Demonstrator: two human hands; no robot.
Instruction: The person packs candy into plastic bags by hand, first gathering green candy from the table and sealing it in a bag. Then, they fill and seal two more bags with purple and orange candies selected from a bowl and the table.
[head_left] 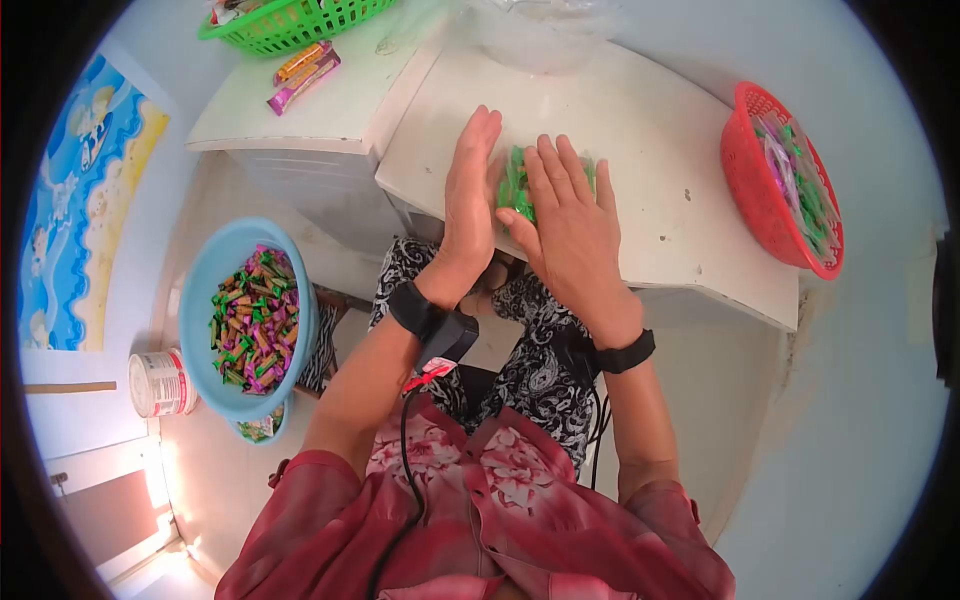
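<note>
A clear plastic bag of green-wrapped sweets lies on the white table near its front edge. My right hand rests flat over the bag with the fingers stretched out, covering much of it. Upright on its edge at the bag's left side stands my left hand, fingers straight and palm turned toward the bag. Neither hand is closed round anything.
A red basket of packed bags stands at the table's right edge. Clear plastic bags lie at the back. Two wrapped bars sit beside a green basket. Lower left, a blue basin holds many wrapped sweets, near a white bucket.
</note>
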